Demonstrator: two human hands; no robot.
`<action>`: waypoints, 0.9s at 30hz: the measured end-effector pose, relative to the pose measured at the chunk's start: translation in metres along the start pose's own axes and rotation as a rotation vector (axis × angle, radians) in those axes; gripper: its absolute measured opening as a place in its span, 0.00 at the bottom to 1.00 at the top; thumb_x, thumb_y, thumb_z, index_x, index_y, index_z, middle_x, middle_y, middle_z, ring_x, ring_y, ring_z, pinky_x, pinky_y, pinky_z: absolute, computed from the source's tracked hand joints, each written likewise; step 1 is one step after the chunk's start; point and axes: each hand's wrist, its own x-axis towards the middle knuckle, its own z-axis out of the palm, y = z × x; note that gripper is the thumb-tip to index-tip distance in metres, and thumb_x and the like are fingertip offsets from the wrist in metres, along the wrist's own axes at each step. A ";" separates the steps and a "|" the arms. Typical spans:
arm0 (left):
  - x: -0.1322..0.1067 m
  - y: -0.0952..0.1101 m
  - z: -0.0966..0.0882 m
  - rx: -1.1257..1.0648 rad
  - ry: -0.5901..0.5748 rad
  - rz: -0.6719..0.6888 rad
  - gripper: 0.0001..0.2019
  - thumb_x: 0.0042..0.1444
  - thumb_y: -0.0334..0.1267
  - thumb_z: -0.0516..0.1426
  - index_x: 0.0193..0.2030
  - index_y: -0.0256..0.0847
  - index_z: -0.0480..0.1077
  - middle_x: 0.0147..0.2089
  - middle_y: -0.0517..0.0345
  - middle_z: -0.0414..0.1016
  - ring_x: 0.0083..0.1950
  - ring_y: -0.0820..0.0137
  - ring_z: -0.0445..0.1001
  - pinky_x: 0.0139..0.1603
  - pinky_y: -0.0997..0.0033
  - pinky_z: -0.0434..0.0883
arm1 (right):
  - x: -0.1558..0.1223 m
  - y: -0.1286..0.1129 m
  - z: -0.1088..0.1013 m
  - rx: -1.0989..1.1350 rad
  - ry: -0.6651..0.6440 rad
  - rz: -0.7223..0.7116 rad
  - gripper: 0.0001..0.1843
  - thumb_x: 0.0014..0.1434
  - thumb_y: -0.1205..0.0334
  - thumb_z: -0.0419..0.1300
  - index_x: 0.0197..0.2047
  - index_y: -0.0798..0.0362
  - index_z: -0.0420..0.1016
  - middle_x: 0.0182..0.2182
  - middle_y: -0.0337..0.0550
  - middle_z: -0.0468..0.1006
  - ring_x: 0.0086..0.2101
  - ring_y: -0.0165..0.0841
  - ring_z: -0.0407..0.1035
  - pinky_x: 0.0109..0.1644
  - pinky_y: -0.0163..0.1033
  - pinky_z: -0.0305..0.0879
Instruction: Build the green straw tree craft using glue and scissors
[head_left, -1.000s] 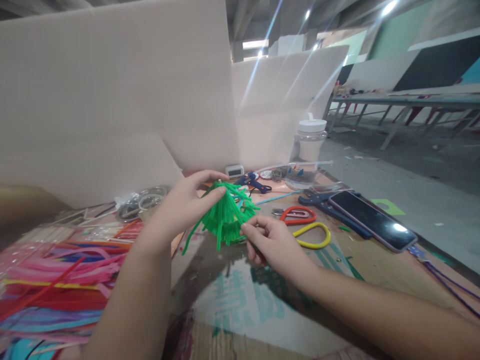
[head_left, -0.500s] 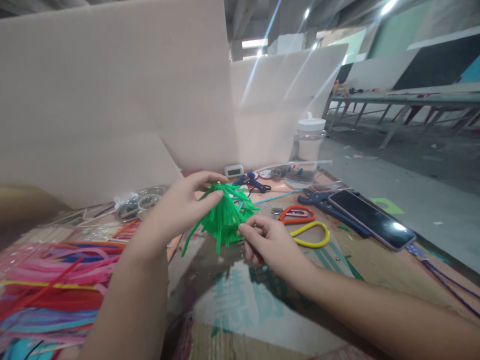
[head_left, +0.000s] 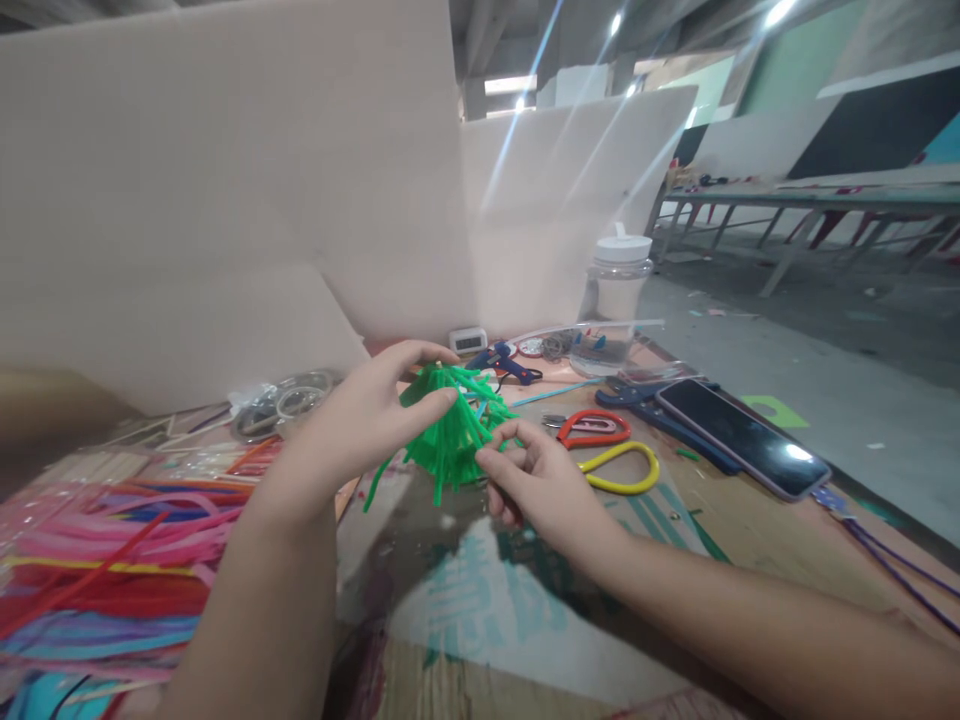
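A cone-shaped bundle of green pipe cleaners (head_left: 442,440) hangs over the table in front of me, its strands fanning down from a narrow top. My left hand (head_left: 397,400) grips it near the top from the left, the thumb across the front and the other fingers partly hidden behind. My right hand (head_left: 529,475) pinches the end of a green strand at the lower right side, thumb against forefinger. Just right of that hand lie scissors with one red handle and one yellow handle (head_left: 622,470).
Bundled coloured pipe cleaners (head_left: 112,570) cover the left side. Behind stand a glue gun (head_left: 506,362), a small digital timer (head_left: 468,341) and a clear bottle (head_left: 615,300). A phone (head_left: 742,440) rests on dark blue pliers (head_left: 652,405) at the right. White boards (head_left: 225,180) rise at the back.
My left thumb has shifted slightly right across the green bundle, which has turned a little. My right hand stays in nearly the same place, still pinching a strand.
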 end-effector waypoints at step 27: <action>0.002 -0.001 0.003 0.042 0.038 0.058 0.14 0.60 0.43 0.55 0.51 0.44 0.73 0.49 0.55 0.77 0.48 0.63 0.75 0.51 0.62 0.70 | -0.002 -0.003 0.003 -0.011 -0.027 -0.011 0.16 0.56 0.49 0.61 0.36 0.51 0.63 0.24 0.34 0.77 0.14 0.23 0.63 0.16 0.29 0.59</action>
